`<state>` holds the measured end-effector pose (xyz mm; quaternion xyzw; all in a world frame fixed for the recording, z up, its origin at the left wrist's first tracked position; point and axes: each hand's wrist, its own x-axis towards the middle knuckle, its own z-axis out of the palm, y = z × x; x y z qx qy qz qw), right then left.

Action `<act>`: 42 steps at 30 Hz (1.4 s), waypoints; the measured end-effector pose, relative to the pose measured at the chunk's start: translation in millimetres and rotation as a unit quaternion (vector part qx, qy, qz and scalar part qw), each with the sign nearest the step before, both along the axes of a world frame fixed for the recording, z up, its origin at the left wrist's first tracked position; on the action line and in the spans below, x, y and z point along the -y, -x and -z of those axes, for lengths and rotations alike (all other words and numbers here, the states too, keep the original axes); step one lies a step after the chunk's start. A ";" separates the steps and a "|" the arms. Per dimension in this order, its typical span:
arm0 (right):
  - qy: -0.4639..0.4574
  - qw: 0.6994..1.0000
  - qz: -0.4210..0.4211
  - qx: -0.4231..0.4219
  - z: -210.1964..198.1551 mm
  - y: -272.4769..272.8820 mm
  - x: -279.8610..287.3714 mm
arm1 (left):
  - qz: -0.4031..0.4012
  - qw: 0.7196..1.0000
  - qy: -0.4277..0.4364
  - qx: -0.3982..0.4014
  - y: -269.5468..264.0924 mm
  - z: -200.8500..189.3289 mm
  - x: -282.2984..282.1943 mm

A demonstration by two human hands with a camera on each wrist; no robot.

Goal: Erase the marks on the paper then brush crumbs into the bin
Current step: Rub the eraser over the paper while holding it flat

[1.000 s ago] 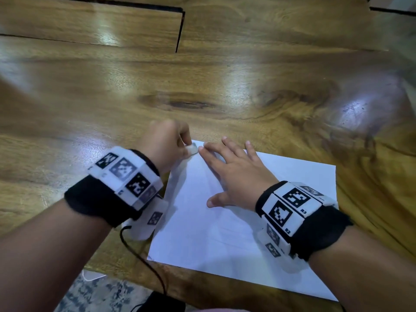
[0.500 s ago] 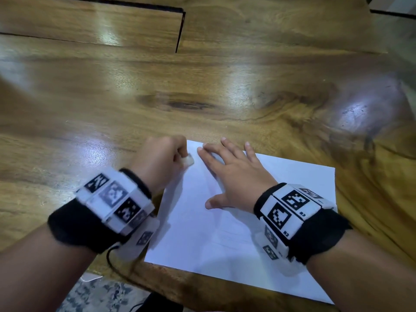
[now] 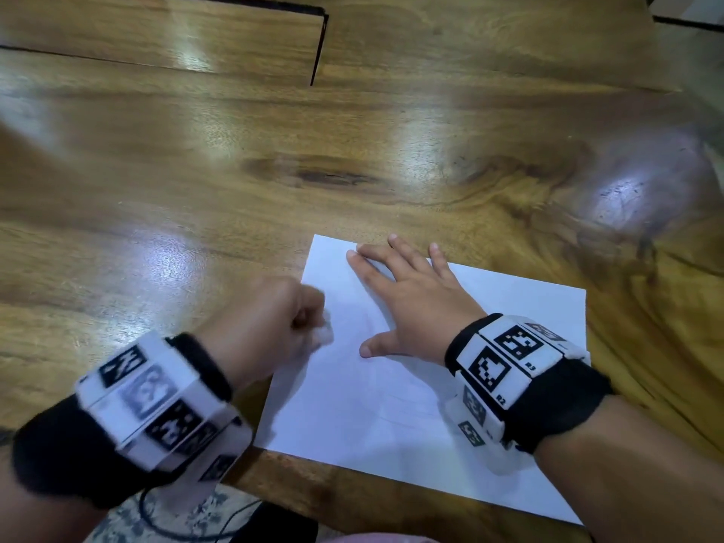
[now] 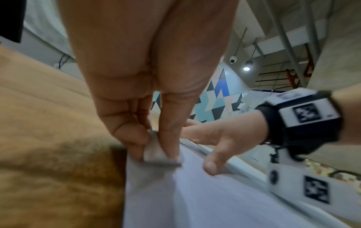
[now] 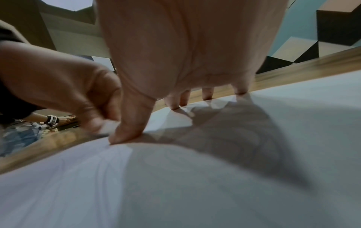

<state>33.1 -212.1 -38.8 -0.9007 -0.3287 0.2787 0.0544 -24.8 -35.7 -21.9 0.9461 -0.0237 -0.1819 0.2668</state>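
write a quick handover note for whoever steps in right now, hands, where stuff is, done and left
Left hand: pinches the white eraser, its end down on the paper near the left edge.
Right hand: flat, fingers spread, pressing the paper on the wooden table.
Done: unclear; faint curved marks show on the sheet.
Left: finish erasing, then brush the crumbs into the bin. No bin or crumbs visible in any view.

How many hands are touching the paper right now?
1 for certain: the right hand lies flat on the paper. The left hand pinches an eraser at the sheet's left edge; whether its fingers touch is unclear.
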 end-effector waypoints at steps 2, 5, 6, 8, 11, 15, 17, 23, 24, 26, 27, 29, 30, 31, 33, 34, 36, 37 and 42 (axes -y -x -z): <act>-0.001 1.000 0.001 -0.001 -0.4 0.6 -0.3 | 0.024 0.997 0.003 -0.070 4.3 -3.5 -3.7; 0.001 1.000 0.003 -0.002 -0.1 0.2 -0.8 | -0.041 0.999 0.028 -0.020 -27.3 -5.8 -0.5; 0.002 1.000 0.005 -0.002 -0.2 0.2 -1.1 | -0.065 0.997 0.025 0.015 -39.6 -5.7 3.8; 0.004 1.000 0.006 -0.002 -0.2 0.8 -1.6 | -0.089 0.994 0.004 0.061 -49.5 -3.3 12.4; 0.003 1.000 0.003 -0.002 -0.7 0.9 -0.5 | -0.067 0.995 0.015 0.067 -21.3 3.6 15.9; 0.003 1.000 -0.003 -0.001 -0.6 0.4 -0.1 | -0.060 0.995 0.023 0.078 11.9 10.0 15.1; 0.002 1.000 -0.004 -0.004 -0.9 0.3 0.8 | -0.068 0.994 0.014 0.082 11.2 12.4 14.4; -0.002 1.000 -0.007 -0.014 -0.4 -3.8 19.4 | -0.048 0.998 -0.014 0.027 2.6 1.9 16.3; 0.000 1.000 -0.009 -0.013 0.3 -4.1 20.4 | -0.042 0.999 -0.004 -0.009 -7.9 -1.9 13.9; 0.005 1.000 -0.012 -0.014 1.3 -3.8 19.9 | -0.061 0.996 0.038 -0.048 -33.5 -6.6 10.5; 0.007 1.000 -0.012 -0.013 1.7 -4.2 19.3 | -0.083 0.995 0.050 -0.032 -46.9 -6.6 10.0; 0.012 1.000 -0.013 -0.010 1.6 -4.0 18.8 | -0.113 0.993 0.044 0.017 -63.9 -4.2 14.1; 0.014 1.000 -0.012 -0.009 1.7 -4.0 19.1 | -0.119 0.992 0.036 0.033 -66.1 -3.1 18.5; 0.015 1.000 -0.013 -0.008 1.9 -4.1 19.3 | -0.122 0.991 0.028 0.044 -63.7 -3.0 22.4; 0.014 1.000 -0.014 -0.009 1.8 -3.8 19.1 | -0.083 0.995 0.004 0.048 -49.3 -4.0 23.9; 0.014 1.000 -0.014 -0.009 1.6 -3.7 19.0 | -0.045 0.998 -0.004 0.031 -40.4 -5.1 22.9; 0.014 1.000 -0.014 -0.010 0.8 -3.7 19.2 | 0.008 0.999 0.000 -0.037 -30.8 -7.3 20.1; 0.015 1.000 -0.014 -0.011 0.6 -3.6 19.2 | 0.010 0.998 0.009 -0.054 -33.6 -7.8 18.2; 0.018 1.000 -0.013 -0.012 0.6 -3.7 18.6 | -0.052 0.997 -0.014 0.049 -64.8 -4.1 26.0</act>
